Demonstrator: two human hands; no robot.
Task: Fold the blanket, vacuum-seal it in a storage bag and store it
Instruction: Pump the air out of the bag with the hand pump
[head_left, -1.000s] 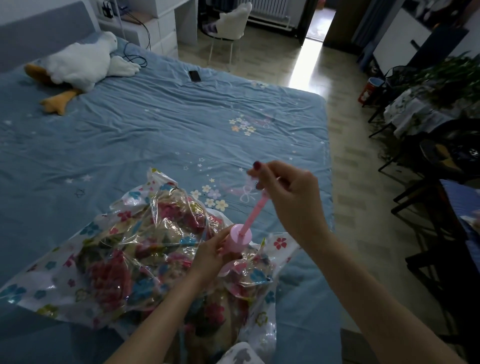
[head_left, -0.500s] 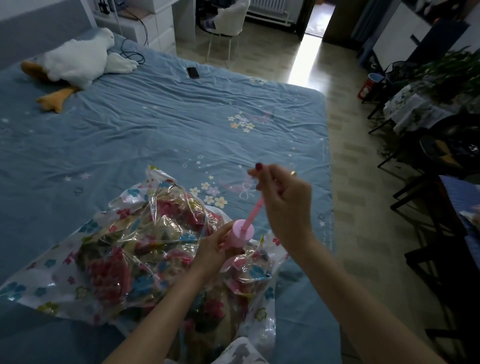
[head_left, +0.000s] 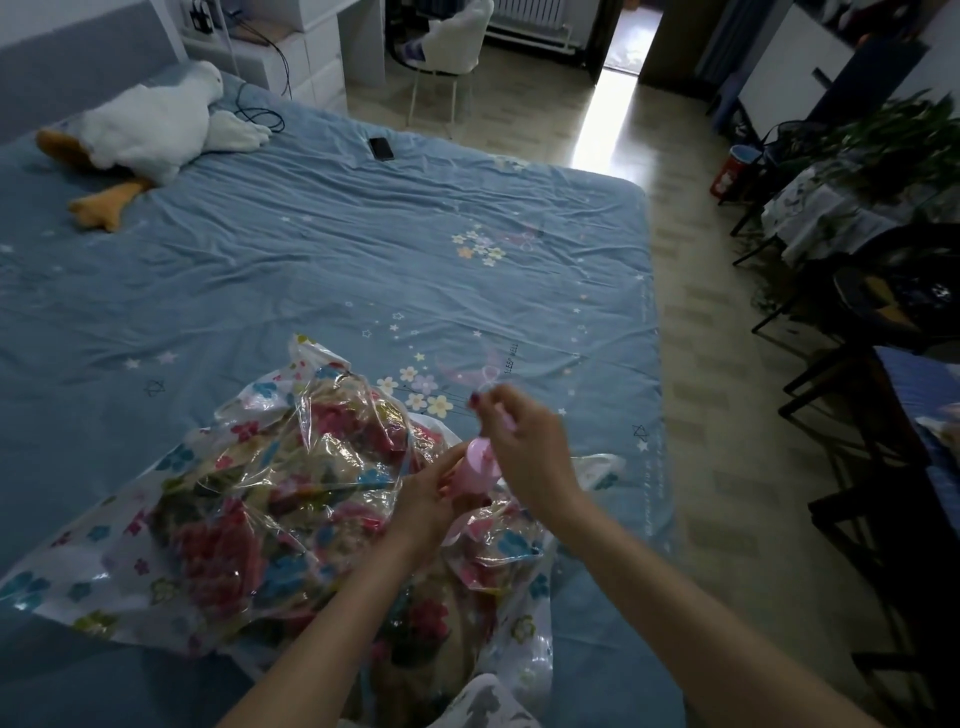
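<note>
A clear plastic storage bag with a flower-printed white border (head_left: 130, 561) lies on the near part of the bed with the wrinkled blue star-and-flower sheet (head_left: 363, 249), and inside it the bunched floral blanket in red, pink and blue (head_left: 249, 540) shows through the film. At the bag's right side stands a small pink cylindrical hand pump (head_left: 475, 465), upright on the bag surface. The left hand (head_left: 431, 499) is wrapped around the lower body of the pump, its grip closed on the cylinder. The right hand (head_left: 524, 447) is just above the pump with its grip pinched closed on the thin pink plunger handle (head_left: 506, 418), which is blurred; the plunger shaft is largely hidden by the fingers. Both bare forearms reach in from the near edge of the bed.

Far across the bed from the bag, a white stuffed goose toy with orange feet (head_left: 150, 124) lies by the headboard end, a black cable (head_left: 260, 117) touching its wing. A dark rectangular phone (head_left: 382, 148) rests on the sheet near the far edge, beyond which stands a white chair with thin metal legs (head_left: 447, 41).
</note>
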